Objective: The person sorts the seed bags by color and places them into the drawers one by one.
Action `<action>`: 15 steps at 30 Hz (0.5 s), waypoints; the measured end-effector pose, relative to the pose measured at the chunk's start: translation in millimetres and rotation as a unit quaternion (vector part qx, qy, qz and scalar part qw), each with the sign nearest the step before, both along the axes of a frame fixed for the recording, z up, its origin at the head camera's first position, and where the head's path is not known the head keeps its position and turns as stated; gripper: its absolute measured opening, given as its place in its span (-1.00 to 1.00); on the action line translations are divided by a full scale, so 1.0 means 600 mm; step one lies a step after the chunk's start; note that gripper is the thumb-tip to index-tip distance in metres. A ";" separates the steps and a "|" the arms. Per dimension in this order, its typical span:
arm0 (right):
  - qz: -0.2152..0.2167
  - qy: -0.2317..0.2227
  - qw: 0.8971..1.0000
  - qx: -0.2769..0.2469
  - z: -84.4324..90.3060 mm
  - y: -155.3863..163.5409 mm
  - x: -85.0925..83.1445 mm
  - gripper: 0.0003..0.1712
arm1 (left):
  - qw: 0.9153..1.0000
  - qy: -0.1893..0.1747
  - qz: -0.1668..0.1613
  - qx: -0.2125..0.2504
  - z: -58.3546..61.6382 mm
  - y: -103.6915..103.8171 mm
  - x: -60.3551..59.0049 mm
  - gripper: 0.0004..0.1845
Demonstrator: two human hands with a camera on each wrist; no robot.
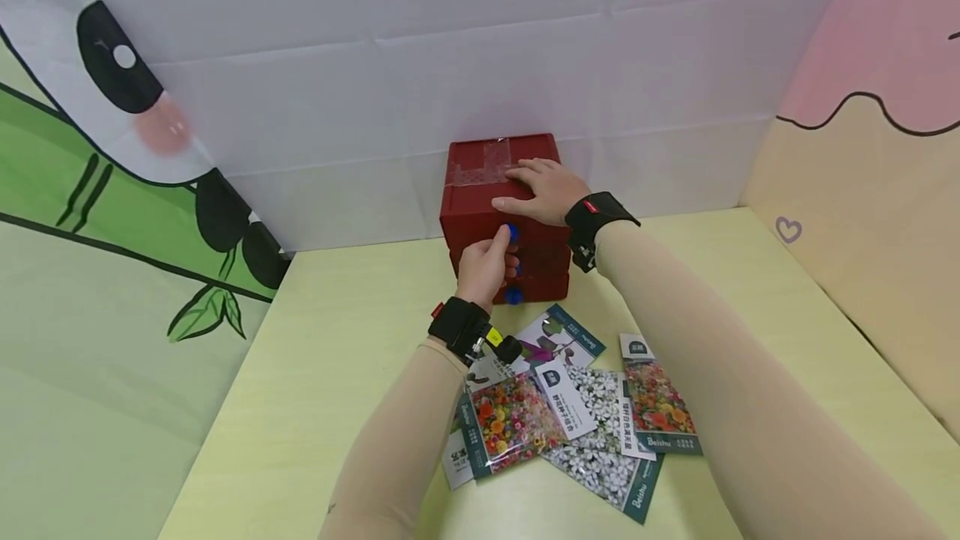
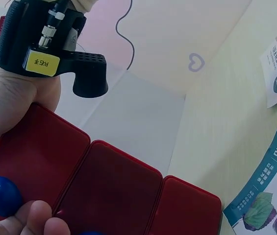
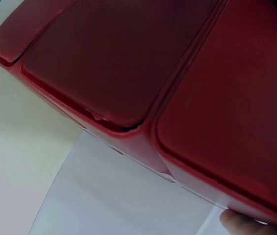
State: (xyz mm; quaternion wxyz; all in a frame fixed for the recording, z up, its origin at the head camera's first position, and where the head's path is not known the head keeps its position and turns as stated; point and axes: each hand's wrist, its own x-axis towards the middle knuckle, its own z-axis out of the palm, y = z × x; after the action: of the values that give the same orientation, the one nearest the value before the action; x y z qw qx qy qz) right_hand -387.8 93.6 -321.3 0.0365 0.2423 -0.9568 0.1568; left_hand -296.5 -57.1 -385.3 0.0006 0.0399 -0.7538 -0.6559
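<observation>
While right hand [image 1: 543, 187] steadies box [image 1: 480, 207], left hand [image 1: 486, 267] pinches knob [image 1: 512, 232].

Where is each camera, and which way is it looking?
Head: on the person's head, looking down at the red drawer box, seed packets, both forearms and hands.
Left wrist: on the left wrist, looking along the drawer fronts; left hand pinches a blue knob.
Right wrist: on the right wrist, close against the box; only a fingertip shows.
All three share the red drawer box.
</observation>
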 end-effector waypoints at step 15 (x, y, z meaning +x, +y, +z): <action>0.017 -0.063 0.998 -0.016 0.008 0.008 -0.005 -0.09 | 1.000 0.005 0.008 0.013 0.000 0.003 0.003 -0.39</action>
State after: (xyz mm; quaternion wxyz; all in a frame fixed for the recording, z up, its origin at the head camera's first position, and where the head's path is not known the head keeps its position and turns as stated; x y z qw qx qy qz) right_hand -390.9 98.5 -316.5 -0.0225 0.2473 -0.9504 0.1871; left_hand -294.8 -55.5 -385.0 0.0091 0.0428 -0.7448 -0.6659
